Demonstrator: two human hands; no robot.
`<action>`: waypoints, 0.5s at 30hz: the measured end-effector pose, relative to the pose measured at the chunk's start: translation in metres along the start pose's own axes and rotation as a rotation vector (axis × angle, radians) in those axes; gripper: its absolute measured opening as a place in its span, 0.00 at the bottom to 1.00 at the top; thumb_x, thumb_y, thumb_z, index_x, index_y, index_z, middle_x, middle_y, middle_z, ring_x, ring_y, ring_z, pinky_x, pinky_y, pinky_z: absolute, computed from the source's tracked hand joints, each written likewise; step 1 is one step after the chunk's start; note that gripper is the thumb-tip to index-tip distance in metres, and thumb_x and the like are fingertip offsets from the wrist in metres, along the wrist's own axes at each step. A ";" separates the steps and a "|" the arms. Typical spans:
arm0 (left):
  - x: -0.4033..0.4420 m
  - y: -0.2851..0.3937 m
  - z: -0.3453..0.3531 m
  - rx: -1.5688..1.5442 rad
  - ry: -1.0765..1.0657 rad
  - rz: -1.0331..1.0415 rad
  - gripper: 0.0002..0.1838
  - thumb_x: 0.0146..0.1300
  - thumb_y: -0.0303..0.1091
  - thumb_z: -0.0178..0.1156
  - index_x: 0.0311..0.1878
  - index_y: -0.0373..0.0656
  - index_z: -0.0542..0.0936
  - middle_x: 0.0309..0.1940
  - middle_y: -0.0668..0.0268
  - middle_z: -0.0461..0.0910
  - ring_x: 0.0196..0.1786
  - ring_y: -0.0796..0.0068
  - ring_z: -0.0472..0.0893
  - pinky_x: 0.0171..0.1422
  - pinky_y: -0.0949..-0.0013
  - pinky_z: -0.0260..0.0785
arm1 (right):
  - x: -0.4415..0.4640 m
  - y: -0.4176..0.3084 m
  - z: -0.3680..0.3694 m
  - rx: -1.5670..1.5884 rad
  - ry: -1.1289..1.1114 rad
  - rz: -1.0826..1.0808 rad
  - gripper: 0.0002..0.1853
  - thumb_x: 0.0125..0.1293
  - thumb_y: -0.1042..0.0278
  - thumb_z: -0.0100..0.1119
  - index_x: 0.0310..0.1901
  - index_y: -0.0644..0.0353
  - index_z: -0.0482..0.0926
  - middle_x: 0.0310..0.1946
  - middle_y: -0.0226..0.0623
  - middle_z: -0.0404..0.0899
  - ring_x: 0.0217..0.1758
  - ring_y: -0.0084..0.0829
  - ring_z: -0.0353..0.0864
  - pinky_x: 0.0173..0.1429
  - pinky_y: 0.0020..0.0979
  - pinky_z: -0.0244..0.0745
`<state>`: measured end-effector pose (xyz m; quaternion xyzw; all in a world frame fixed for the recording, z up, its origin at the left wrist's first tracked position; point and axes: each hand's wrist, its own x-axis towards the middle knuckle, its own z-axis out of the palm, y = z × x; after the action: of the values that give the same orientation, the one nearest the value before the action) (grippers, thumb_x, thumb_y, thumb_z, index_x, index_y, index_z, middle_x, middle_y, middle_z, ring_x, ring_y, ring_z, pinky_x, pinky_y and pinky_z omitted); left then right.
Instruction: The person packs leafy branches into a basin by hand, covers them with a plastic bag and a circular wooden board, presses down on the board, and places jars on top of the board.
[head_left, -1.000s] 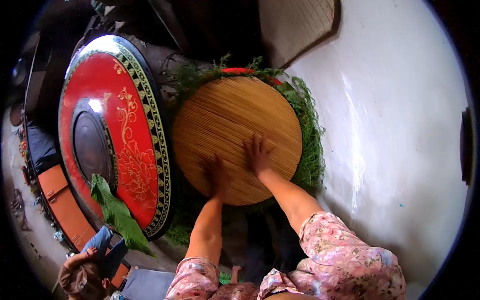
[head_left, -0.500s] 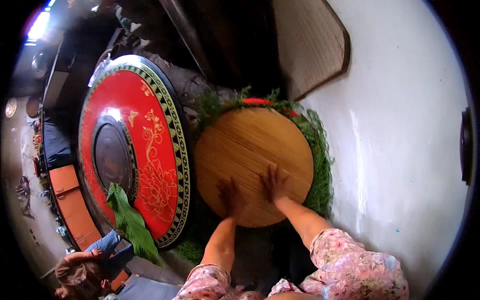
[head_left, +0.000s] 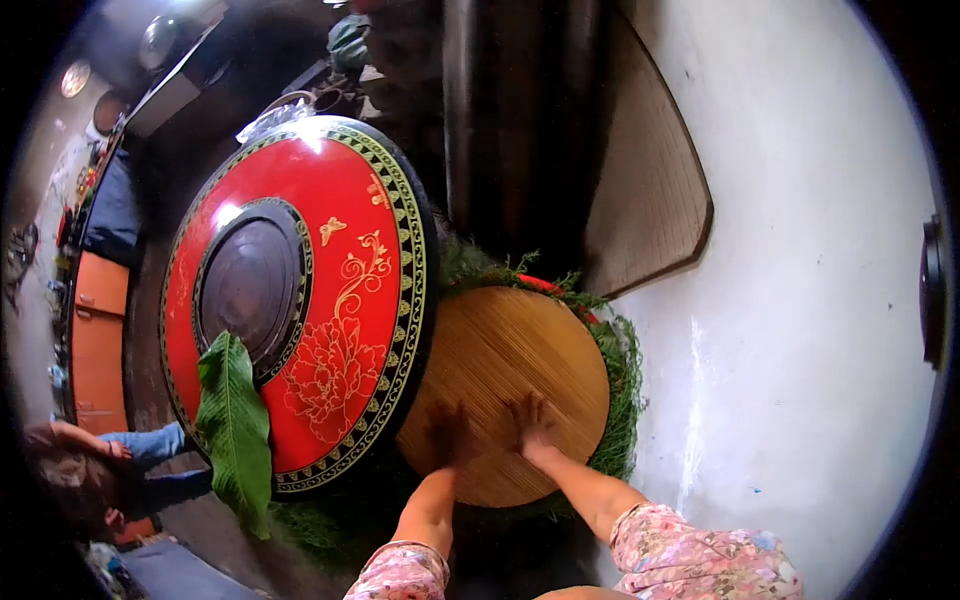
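Both of my hands press flat on a round wooden board (head_left: 510, 350), palms down. My left hand (head_left: 452, 437), somewhat dark and blurred, rests near the board's lower left edge with fingers stretched out. On the board's lower middle lies my right hand (head_left: 532, 425), its fingers spread. Feathery green sprigs (head_left: 622, 400) stick out around the board's rim, and a bit of something red (head_left: 542, 285) shows at its far edge. What lies under the board is hidden.
A large red round tabletop (head_left: 330, 390) with gold flowers stands at the left, a long green leaf (head_left: 235, 430) on it. A white wall (head_left: 780, 250) borders the right. A wooden panel (head_left: 650, 170) leans behind. Another person (head_left: 90, 470) sits at lower left.
My view has turned, so the red tabletop and the board appear shifted. Both hands stay flat on the board.
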<state>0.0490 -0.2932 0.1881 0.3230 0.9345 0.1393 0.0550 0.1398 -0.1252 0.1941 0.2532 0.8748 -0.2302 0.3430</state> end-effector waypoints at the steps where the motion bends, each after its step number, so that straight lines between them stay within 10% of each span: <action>1: -0.001 -0.003 0.005 -0.005 0.065 0.001 0.46 0.57 0.46 0.62 0.74 0.54 0.46 0.73 0.46 0.39 0.74 0.39 0.39 0.68 0.35 0.50 | 0.003 -0.005 0.004 0.011 -0.001 0.003 0.57 0.47 0.48 0.71 0.73 0.33 0.40 0.75 0.44 0.22 0.75 0.62 0.21 0.61 0.79 0.42; 9: -0.016 -0.031 0.055 0.281 -0.263 -0.132 0.29 0.70 0.35 0.43 0.73 0.58 0.51 0.74 0.49 0.41 0.73 0.37 0.44 0.68 0.36 0.50 | -0.003 -0.058 0.008 -0.304 -0.006 0.158 0.71 0.28 0.33 0.76 0.72 0.31 0.36 0.72 0.55 0.17 0.73 0.67 0.19 0.55 0.76 0.56; 15: -0.011 -0.024 0.010 0.180 -0.322 -0.117 0.33 0.67 0.40 0.48 0.74 0.53 0.50 0.72 0.41 0.39 0.72 0.33 0.43 0.70 0.39 0.49 | 0.004 -0.053 0.031 -0.295 0.058 0.161 0.72 0.30 0.34 0.75 0.73 0.34 0.33 0.71 0.56 0.16 0.72 0.68 0.17 0.53 0.79 0.54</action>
<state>0.0455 -0.3160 0.1716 0.2897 0.9395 -0.0015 0.1826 0.1201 -0.1826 0.1834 0.2760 0.8854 -0.0635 0.3685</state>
